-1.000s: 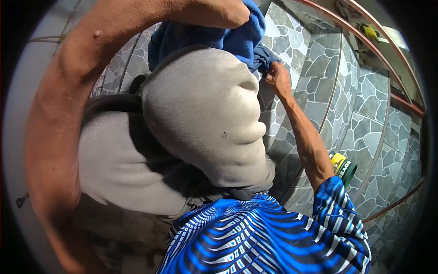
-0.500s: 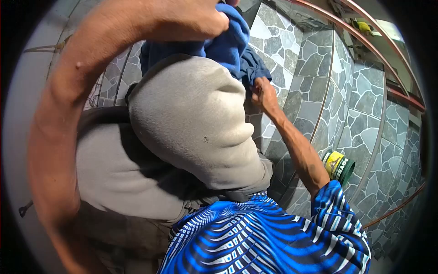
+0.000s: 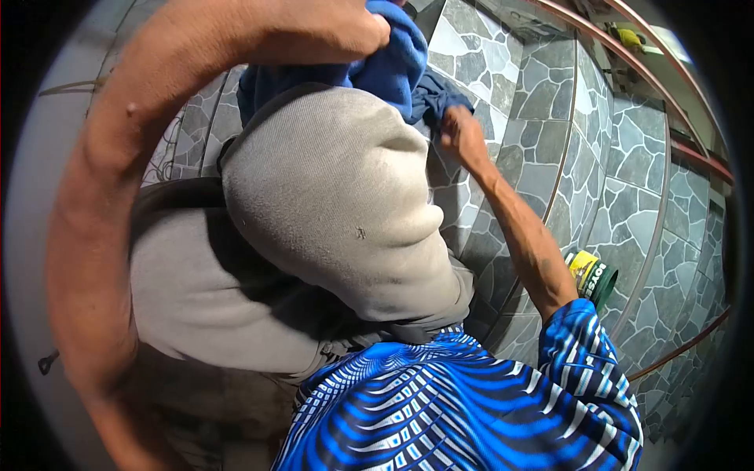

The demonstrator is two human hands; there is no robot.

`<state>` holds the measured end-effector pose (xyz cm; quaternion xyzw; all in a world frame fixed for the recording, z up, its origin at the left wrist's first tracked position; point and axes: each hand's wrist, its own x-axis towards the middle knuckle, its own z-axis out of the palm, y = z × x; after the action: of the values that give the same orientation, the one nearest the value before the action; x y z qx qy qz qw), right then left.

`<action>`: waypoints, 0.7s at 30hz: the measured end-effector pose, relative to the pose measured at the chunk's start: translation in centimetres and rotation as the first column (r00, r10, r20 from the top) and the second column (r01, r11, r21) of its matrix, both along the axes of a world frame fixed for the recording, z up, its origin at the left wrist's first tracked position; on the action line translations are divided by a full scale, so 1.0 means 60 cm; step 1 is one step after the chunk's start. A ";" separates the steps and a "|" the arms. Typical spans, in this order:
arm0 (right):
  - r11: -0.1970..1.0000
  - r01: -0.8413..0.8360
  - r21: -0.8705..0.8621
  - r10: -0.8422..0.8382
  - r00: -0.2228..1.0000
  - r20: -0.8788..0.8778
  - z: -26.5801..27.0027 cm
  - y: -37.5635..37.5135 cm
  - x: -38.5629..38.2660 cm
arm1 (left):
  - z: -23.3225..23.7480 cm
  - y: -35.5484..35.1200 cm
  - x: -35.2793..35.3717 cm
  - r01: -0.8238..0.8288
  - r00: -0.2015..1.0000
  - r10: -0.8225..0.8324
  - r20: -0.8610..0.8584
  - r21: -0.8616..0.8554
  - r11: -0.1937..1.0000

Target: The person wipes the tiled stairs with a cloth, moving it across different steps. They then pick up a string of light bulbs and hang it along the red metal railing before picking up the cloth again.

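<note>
My left hand (image 3: 372,30) reaches over from the left at the top edge, closed on a bright blue cloth (image 3: 400,59); most of its fingers are hidden. A darker blue-grey cloth (image 3: 440,98) hangs beside the bright one. Its right end is in my right hand (image 3: 465,135), whose fingers are closed and slightly blurred. Both cloths lie around the far end of my raised knee, in grey trousers (image 3: 322,188).
Grey stone-patterned tiles (image 3: 620,220) cover the steps and surfaces to the right. A green and yellow bucket (image 3: 594,279) lies near my right elbow. Reddish rails (image 3: 628,59) cross the upper right, with a yellow object (image 3: 628,37) behind them. A dark-tipped handle (image 3: 49,362) shows at far left.
My right hand has moved slightly right and up, drawing the end of the darker cloth with it. My left hand is nearly in the same place.
</note>
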<state>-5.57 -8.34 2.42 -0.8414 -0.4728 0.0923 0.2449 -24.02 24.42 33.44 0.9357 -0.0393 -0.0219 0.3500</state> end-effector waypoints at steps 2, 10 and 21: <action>0.994 0.012 -0.105 -0.017 0.999 -0.044 0.025 -0.009 -0.048 | -0.008 -0.006 0.000 -0.036 0.999 0.034 0.022 0.115 0.993; 0.990 -0.110 -0.086 0.114 0.993 0.039 -0.008 -0.015 -0.011 | -0.010 -0.008 0.012 -0.057 0.996 0.065 -0.054 0.140 0.989; 0.974 -0.111 -0.197 0.105 0.994 -0.041 0.032 0.022 0.059 | -0.018 -0.002 0.003 -0.043 0.999 0.041 0.021 0.142 0.989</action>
<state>-2.02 -7.02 4.34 -0.8331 -0.5027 0.1647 0.1614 -23.82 24.33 32.35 0.9590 -0.0211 -0.0089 0.2826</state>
